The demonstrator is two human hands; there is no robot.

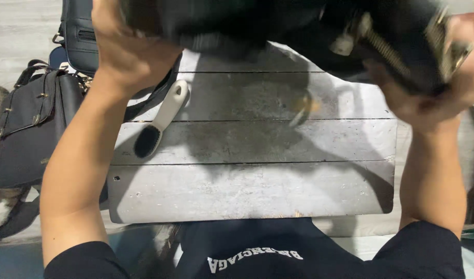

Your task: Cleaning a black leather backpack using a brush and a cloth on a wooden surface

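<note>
Far left, a black handbag (pixel 27 129) with metal studs lay on the floor beside the grey plank table (pixel 252 191), another dark bag (pixel 82 36) just beyond it, and both looked safe from any slip. Next came the left hand (pixel 131 49), raised at the far left of the table with its fingers wrapped tight around the left end of a large black bag (pixel 299 31), which hung in the air above the table's far edge; the fingertips were hidden behind the bag, so how deep the grip went could not be told. Below that hand a white-handled brush (pixel 159 121) with dark bristles lay flat on the planks; a dropped or swinging bag could probably have knocked it off the left edge. Toward the middle a small blurred piece (pixel 301 111), perhaps a dangling fitting, showed over the planks and might have struck the wood. On the right, the right hand (pixel 438 88) was closed around the bag's right end near its brass hardware (pixel 448 46); the motion blur suggested quick handling, so the grip could have slipped on the metal
</note>
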